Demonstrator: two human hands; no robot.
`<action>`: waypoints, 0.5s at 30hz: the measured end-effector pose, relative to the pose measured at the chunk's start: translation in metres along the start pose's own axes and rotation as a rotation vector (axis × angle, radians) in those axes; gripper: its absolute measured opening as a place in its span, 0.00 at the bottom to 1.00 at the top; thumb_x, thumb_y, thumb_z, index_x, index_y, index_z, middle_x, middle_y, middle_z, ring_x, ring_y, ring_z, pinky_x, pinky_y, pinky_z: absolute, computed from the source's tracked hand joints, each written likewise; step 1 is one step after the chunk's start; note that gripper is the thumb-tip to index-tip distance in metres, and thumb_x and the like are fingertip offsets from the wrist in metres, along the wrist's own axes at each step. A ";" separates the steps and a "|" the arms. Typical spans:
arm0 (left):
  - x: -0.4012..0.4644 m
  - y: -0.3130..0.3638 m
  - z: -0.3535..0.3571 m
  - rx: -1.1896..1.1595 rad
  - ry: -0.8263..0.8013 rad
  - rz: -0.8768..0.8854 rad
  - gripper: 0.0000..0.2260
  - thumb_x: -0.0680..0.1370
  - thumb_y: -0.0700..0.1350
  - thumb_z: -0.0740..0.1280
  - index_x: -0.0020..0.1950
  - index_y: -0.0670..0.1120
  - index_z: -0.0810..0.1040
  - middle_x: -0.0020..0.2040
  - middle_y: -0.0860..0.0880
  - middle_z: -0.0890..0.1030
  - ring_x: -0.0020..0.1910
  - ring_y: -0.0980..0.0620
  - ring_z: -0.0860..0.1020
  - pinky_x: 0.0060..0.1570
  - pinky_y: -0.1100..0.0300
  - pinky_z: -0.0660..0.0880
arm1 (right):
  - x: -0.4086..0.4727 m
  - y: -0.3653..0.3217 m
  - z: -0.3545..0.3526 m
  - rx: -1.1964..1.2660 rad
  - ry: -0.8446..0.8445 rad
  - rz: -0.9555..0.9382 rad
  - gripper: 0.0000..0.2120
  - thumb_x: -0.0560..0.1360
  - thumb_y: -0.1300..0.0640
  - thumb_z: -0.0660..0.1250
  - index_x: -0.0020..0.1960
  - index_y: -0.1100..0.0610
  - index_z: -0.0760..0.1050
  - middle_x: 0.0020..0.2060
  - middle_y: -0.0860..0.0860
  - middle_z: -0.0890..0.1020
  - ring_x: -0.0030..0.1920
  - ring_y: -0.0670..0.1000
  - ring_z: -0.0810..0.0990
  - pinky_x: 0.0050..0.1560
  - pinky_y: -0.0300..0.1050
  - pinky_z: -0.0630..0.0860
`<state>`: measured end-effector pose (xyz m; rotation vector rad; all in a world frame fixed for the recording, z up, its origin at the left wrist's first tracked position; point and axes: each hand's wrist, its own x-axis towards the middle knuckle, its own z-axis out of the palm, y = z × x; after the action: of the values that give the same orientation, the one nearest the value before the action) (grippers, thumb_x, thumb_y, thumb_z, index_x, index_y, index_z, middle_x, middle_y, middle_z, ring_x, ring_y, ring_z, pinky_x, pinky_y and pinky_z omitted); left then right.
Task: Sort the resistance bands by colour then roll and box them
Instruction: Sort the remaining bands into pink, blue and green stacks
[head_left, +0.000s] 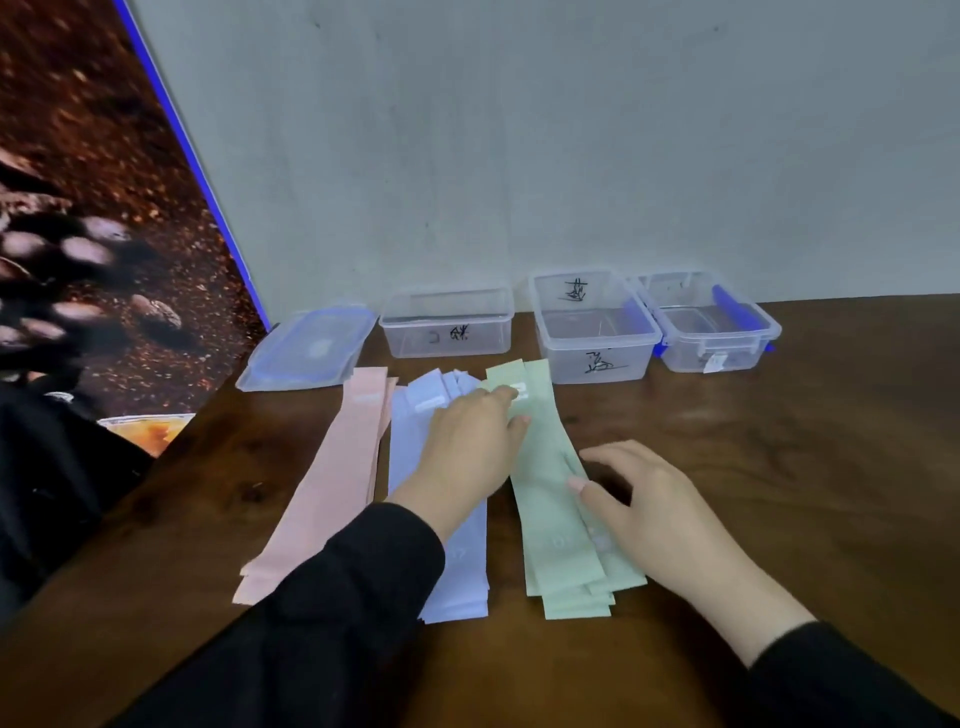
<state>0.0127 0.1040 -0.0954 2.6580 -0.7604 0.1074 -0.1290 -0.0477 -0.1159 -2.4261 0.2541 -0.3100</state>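
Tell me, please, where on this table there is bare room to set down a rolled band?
Bare wood lies right of the green bands, in front of the two right-hand boxes, beyond the right hand. Another patch lies near the front edge, between the sleeves. It is crowded where the pink bands, blue bands and left hand lie.

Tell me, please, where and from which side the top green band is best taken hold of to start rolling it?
Probably by its near short end, coming from the person's side. The green bands lie flat in a lengthwise stack on the table, and the near ends fan out unevenly, so fingers could pinch one edge alone. The right hand already rests beside that stretch; the left hand presses farther up.
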 end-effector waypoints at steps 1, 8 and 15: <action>-0.009 0.000 0.003 0.097 0.012 0.021 0.14 0.84 0.55 0.58 0.63 0.49 0.76 0.47 0.48 0.81 0.48 0.45 0.80 0.47 0.53 0.74 | 0.005 0.000 0.001 0.003 -0.017 0.020 0.23 0.80 0.39 0.63 0.72 0.46 0.73 0.64 0.38 0.76 0.62 0.38 0.73 0.57 0.27 0.65; -0.019 -0.010 0.019 0.151 -0.066 0.061 0.21 0.84 0.58 0.52 0.71 0.50 0.71 0.61 0.49 0.80 0.65 0.48 0.73 0.72 0.45 0.53 | 0.023 0.000 0.016 -0.076 -0.149 0.075 0.28 0.83 0.40 0.54 0.81 0.44 0.58 0.76 0.44 0.69 0.78 0.45 0.57 0.72 0.33 0.44; -0.018 -0.013 0.021 0.109 -0.155 0.145 0.23 0.85 0.56 0.52 0.80 0.55 0.58 0.74 0.54 0.71 0.77 0.53 0.60 0.76 0.43 0.45 | 0.021 0.014 0.021 0.000 -0.162 0.104 0.29 0.79 0.33 0.54 0.79 0.37 0.61 0.74 0.38 0.70 0.81 0.53 0.53 0.80 0.48 0.52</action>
<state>0.0036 0.1157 -0.1228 2.7353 -1.0252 -0.0211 -0.1043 -0.0512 -0.1369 -2.4118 0.3061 -0.0663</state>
